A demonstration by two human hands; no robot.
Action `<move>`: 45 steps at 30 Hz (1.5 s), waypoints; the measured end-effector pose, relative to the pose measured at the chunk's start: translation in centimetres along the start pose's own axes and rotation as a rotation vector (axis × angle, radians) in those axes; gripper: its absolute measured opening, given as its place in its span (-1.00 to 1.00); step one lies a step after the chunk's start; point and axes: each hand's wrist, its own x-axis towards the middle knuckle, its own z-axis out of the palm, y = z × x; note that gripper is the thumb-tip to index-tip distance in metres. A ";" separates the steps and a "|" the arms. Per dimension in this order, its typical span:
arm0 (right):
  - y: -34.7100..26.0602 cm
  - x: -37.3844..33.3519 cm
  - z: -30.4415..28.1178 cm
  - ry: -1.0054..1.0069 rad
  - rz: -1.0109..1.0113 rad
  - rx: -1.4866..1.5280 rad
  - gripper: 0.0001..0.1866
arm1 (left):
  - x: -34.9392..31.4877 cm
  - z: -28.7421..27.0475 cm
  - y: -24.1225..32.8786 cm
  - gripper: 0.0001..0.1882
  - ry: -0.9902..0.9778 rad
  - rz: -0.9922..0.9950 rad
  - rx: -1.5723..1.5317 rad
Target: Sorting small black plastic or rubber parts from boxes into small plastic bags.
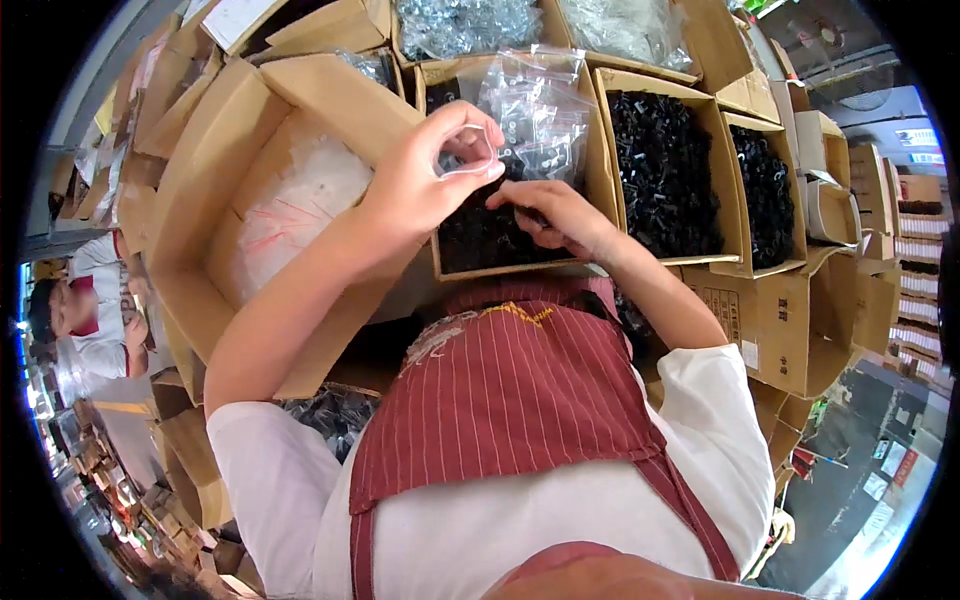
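My left hand (415, 175) is curled round a small clear plastic bag (468, 150), whose mouth gapes between thumb and fingers. Just right of it and lower, my right hand (565, 220) has its fingers bent together over a cardboard box (520, 270). What its fingertips pinch, if anything, is too small to tell. Small black parts (480, 240) lie in that box beneath both hands. Several clear zip bags (535, 105) with small pieces in them are heaped at the box's far side.
To the left stands a large open carton (190, 190) with a pile of clear bags (300, 215). Two boxes of black parts (665, 170) (765, 190) adjoin on the right. Farther back are boxes of clear packets (470, 25). Another person (95, 310) is at the far left.
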 end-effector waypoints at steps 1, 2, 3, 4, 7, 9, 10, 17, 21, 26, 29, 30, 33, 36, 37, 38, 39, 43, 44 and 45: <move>-0.1 -0.3 -0.4 -0.062 0.019 0.148 -0.55 | 0.0 0.0 0.0 -0.80 0.003 -0.008 -0.009; 0.7 0.0 -0.9 -0.140 -0.009 0.328 -0.49 | 0.0 0.0 0.0 -0.81 0.008 -0.010 -0.009; 1.2 0.3 -1.5 -0.154 -0.011 0.465 -0.39 | 0.1 0.0 0.2 -0.81 0.014 -0.011 -0.009; 0.9 0.1 -0.8 -0.100 -0.028 0.596 -0.35 | 0.1 -0.1 0.2 -0.82 0.013 -0.023 -0.019; 0.1 -0.7 0.6 -0.098 -0.068 0.833 -0.29 | 0.1 -0.1 0.4 -0.81 0.051 -0.043 -0.065; -0.1 -1.2 1.0 -0.154 -0.096 0.939 -0.27 | -0.1 0.0 0.6 -0.83 0.061 -0.073 -0.081; -0.2 -1.5 1.2 -0.165 -0.089 0.978 -0.27 | -0.1 -0.1 0.7 -0.83 0.052 -0.054 -0.070; -0.4 -2.7 1.8 -0.232 -0.156 0.887 -0.39 | -0.1 -0.1 0.7 -0.83 0.033 -0.036 -0.089; -0.4 -2.7 1.9 -0.244 -0.188 0.836 -0.33 | -0.2 0.0 0.6 -0.83 0.036 -0.039 -0.104; -0.6 -3.0 2.1 -0.291 -0.205 0.848 -0.26 | -0.1 -0.1 0.8 -0.83 0.038 -0.029 -0.034; -1.0 -3.1 2.4 -0.275 -0.191 0.867 -0.28 | -0.1 -0.1 0.8 -0.83 0.026 -0.055 -0.091; -1.1 -3.1 2.5 -0.250 -0.172 0.886 -0.32 | -0.1 -0.1 0.9 -0.83 0.028 -0.055 -0.090; -1.3 -2.9 3.0 -0.134 -0.164 0.798 -0.39 | -0.3 -0.1 0.7 -0.82 0.027 -0.062 -0.085; -0.7 -2.4 2.5 -0.161 -0.179 0.778 -0.45 | -0.2 -0.1 0.5 -0.82 0.027 -0.036 -0.098; -0.6 -2.3 2.5 -0.163 -0.179 0.777 -0.45 | -0.2 -0.1 0.6 -0.82 0.031 -0.044 -0.098; -0.4 -2.2 2.4 -0.167 -0.171 0.802 -0.46 | -0.2 -0.1 0.6 -0.82 0.036 -0.052 -0.098; -0.4 -2.1 2.4 -0.170 -0.162 0.826 -0.47 | -0.2 -0.2 0.6 -0.82 0.038 -0.053 -0.096; -0.1 -1.7 2.6 -0.102 -0.128 0.794 -0.41 | -0.1 -0.2 0.6 -0.83 0.035 -0.053 -0.108; 0.1 -1.5 2.5 -0.105 -0.111 0.799 -0.41 | -0.2 -0.1 0.6 -0.84 0.041 -0.057 -0.126; 0.4 -1.2 2.3 -0.108 -0.095 0.803 -0.41 | -0.2 -0.2 0.6 -0.84 0.042 -0.057 -0.124</move>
